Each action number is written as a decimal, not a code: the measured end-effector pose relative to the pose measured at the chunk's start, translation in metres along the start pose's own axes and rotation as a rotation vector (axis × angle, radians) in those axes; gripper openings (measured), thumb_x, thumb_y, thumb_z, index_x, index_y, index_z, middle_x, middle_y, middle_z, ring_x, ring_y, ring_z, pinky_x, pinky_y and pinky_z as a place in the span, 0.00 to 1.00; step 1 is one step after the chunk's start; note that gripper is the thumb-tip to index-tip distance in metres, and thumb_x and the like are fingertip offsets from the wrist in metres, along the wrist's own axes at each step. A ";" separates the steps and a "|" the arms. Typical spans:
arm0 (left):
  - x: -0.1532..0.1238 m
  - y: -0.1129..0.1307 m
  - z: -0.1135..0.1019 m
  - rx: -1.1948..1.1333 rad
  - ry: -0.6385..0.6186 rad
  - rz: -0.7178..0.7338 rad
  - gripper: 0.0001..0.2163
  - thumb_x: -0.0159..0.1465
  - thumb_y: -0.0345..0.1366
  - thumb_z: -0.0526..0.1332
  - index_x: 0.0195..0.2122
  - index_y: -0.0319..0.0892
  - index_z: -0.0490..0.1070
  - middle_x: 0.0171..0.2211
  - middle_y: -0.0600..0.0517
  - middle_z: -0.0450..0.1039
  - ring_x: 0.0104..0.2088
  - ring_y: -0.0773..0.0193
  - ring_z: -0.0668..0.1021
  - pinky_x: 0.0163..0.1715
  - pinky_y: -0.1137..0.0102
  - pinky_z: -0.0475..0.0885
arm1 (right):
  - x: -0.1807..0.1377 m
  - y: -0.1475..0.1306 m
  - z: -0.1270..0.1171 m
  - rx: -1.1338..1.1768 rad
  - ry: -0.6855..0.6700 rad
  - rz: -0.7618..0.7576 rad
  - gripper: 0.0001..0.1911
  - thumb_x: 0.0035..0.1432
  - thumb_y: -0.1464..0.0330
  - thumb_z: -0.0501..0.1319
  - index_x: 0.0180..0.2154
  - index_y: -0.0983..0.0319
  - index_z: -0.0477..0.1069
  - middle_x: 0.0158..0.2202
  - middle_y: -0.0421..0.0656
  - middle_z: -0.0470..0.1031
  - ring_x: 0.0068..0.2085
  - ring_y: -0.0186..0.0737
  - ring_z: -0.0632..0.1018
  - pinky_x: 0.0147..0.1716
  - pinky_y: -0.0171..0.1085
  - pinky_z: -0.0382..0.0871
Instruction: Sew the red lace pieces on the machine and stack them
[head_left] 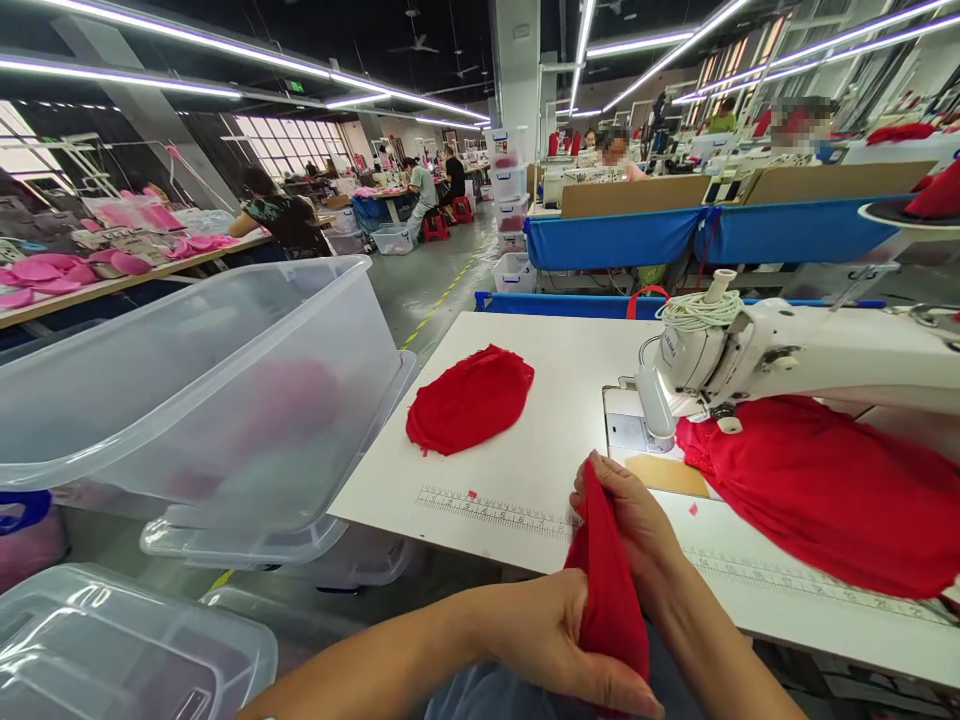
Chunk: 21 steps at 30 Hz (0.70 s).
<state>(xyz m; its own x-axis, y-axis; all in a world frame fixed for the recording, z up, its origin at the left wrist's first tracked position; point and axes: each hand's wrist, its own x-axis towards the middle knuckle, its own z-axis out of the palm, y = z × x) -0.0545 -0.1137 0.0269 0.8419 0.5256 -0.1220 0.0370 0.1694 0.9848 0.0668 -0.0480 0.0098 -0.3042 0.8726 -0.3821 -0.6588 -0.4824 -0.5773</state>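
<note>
A folded piece of red fabric [606,575] is held between my two hands at the front edge of the sewing table [555,345]. My left hand [536,625] grips its lower part, with the thumb lying along the cloth and the other fingers hidden behind it. Higher up, my right hand [626,505] pinches the top end near the tabletop. Flat on the table to the left lies another red fabric piece [471,400]. A larger red cloth heap [832,490] rests under the arm of the white sewing machine [817,345] on the right.
A large clear plastic bin [315,420] stands left of the table, with a lidded clear box [127,640] below it. A printed ruler [499,512] runs along the table's front edge. Blue cloth troughs [615,240] hang beyond. Co-workers sit farther back.
</note>
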 end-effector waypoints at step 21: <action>0.047 0.039 -0.037 -0.874 1.024 0.264 0.19 0.44 0.41 0.77 0.24 0.38 0.68 0.21 0.57 0.70 0.23 0.71 0.72 0.26 0.75 0.70 | -0.046 0.022 -0.025 -0.068 0.261 -0.304 0.26 0.37 0.55 0.77 0.40 0.56 0.80 0.43 0.43 0.81 0.47 0.51 0.79 0.47 0.46 0.74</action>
<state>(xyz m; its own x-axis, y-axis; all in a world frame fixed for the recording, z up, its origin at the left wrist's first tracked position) -0.0334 -0.0510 0.0553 -0.0138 0.9344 -0.3559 -0.7304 0.2337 0.6418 0.0833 -0.1007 -0.0028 0.0883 0.9320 -0.3516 -0.6425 -0.2164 -0.7351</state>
